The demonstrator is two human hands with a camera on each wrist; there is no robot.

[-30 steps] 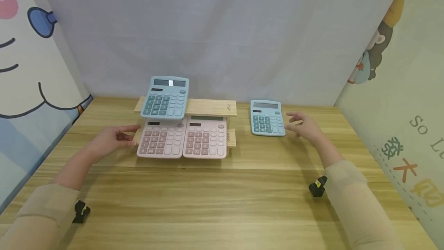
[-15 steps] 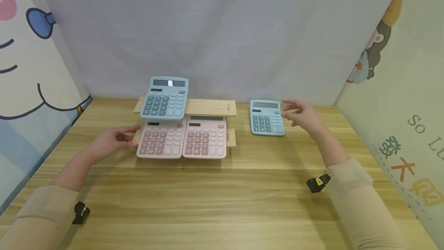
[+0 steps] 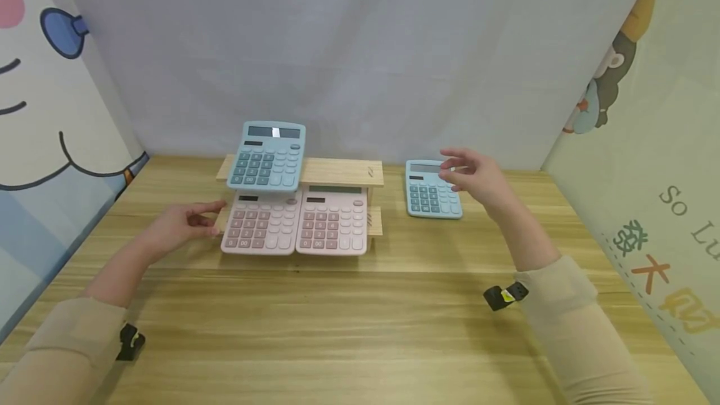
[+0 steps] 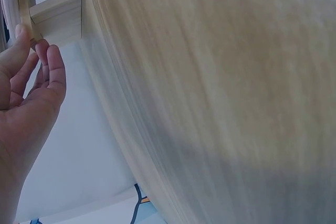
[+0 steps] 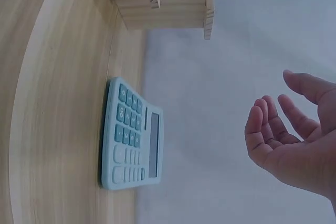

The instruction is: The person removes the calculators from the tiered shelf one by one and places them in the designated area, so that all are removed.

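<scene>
My left hand [image 3: 179,229] pinches the left end of the lower board of a two-tier wooden shelf [image 3: 343,172]. In the left wrist view, the thumb and fingers meet at that board's end [image 4: 26,17]. Two pink calculators [image 3: 261,224] lean side by side on the lower tier, and a blue calculator [image 3: 267,156] rests on the upper tier's left part. Relaxed and holding nothing, my right hand [image 3: 478,179] hovers over the upper right of a second blue calculator [image 3: 432,195]. That calculator lies flat on the table; the right wrist view shows the hand well apart from it.
The wood-grain table [image 3: 315,330] reaches back to a pale cloth backdrop [image 3: 360,49]. Printed panels with cartoon figures [image 3: 34,80] and lettering stand at both sides. Black wrist cameras [image 3: 506,295] sit at both cuffs.
My right hand has risen from beside the right blue calculator and moved left over its upper corner. The left hand stays at the shelf's end, and the calculators have not moved.
</scene>
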